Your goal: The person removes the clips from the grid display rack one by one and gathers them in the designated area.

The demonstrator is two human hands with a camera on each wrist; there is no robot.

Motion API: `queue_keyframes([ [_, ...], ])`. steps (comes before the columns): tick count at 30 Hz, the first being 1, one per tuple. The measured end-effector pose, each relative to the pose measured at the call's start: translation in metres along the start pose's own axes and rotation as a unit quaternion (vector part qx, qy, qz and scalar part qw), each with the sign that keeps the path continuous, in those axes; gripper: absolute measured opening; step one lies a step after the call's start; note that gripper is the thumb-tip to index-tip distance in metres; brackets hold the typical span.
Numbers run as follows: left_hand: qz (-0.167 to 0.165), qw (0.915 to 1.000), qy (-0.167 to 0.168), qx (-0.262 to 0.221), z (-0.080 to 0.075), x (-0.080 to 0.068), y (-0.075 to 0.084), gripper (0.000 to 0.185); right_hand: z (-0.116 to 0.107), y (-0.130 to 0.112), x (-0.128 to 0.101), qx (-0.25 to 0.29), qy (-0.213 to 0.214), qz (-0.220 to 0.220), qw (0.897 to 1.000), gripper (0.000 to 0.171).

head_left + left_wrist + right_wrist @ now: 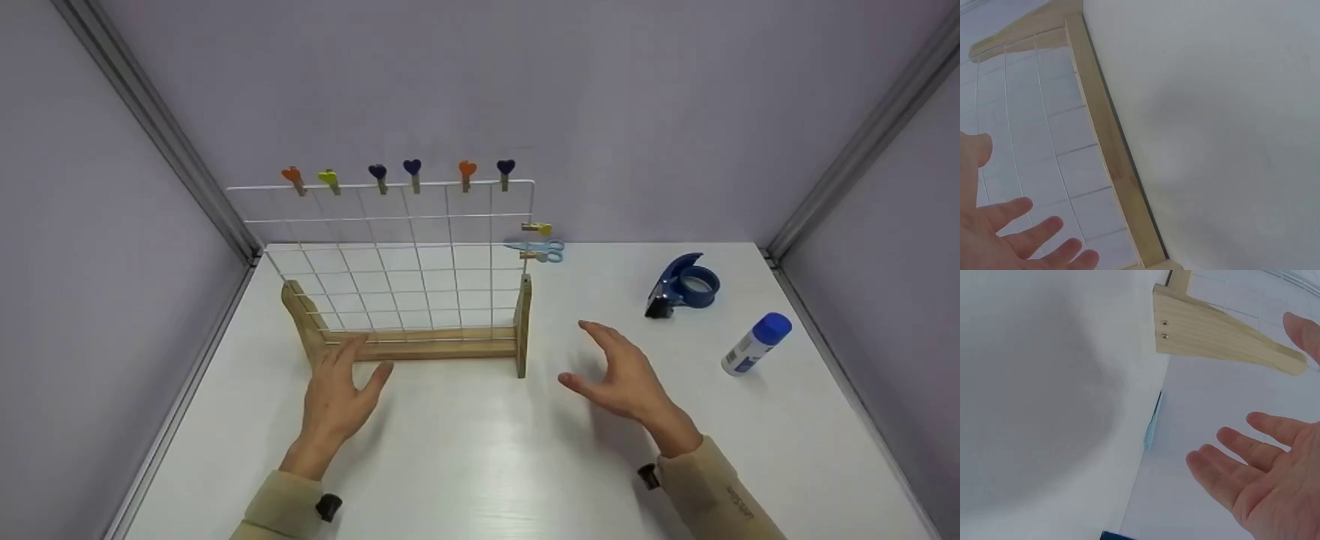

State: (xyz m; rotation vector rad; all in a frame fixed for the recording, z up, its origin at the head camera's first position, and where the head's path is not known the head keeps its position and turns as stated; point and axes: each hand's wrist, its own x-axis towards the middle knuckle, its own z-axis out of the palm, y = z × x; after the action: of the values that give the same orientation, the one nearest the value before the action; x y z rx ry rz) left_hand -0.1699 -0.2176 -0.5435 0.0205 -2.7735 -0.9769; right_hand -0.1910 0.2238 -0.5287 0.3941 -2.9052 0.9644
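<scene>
A white wire grid (pixel 390 259) stands in a wooden base (pixel 442 349) on the table. Along its top wire sit several heart-topped wooden clips: orange (pixel 292 176), yellow-green (pixel 329 178) and dark blue (pixel 412 168) among them. On its right side wire are a yellow clip (pixel 541 228) and another clip below it. My left hand (pixel 337 394), fingers spread, is in front of the base's left end and overlaps it in the head view. To the right of the base's right wooden upright (pixel 1219 329), my right hand (pixel 619 375) is held with thumb and fingers apart, holding nothing.
Light blue scissors (pixel 553 246) lie behind the grid's right side, near the back edge. A dark blue tape dispenser (pixel 684 287) rests at the back right. Nearer stands a glue stick (pixel 756 343) with a blue cap. Grey walls enclose the white table (pixel 465 450).
</scene>
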Motion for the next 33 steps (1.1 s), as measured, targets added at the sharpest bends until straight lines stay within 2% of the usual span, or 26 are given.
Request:
queue_keyframes([
  [6,-0.005,0.9995,0.013,-0.029,-0.017,0.006,-0.017,0.064,0.003,-0.010,0.013,0.050,0.003,-0.036,0.998,0.083],
  [9,-0.001,0.9982,0.033,-0.049,-0.026,0.010,-0.025,0.061,0.005,-0.015,0.020,0.073,0.003,-0.040,0.997,0.081],
  [14,-0.013,0.9943,0.073,-0.077,-0.041,0.015,-0.036,0.053,0.006,-0.023,0.032,0.116,0.001,-0.030,0.993,0.078],
  [20,-0.034,0.9852,0.122,-0.115,-0.063,0.025,-0.049,0.039,0.010,-0.029,0.047,0.157,0.006,-0.033,0.987,0.073],
  [23,-0.048,0.9839,0.115,-0.128,-0.073,0.031,-0.054,0.036,0.013,-0.030,0.055,0.176,0.010,-0.034,0.984,0.069],
  [27,-0.064,0.9848,0.085,-0.137,-0.083,0.042,-0.061,0.043,0.016,-0.032,0.064,0.196,0.008,-0.026,0.980,0.067],
  [33,-0.042,0.9796,0.030,-0.194,-0.089,0.059,-0.073,0.061,0.018,-0.038,0.074,0.238,0.011,-0.029,0.971,0.062],
])
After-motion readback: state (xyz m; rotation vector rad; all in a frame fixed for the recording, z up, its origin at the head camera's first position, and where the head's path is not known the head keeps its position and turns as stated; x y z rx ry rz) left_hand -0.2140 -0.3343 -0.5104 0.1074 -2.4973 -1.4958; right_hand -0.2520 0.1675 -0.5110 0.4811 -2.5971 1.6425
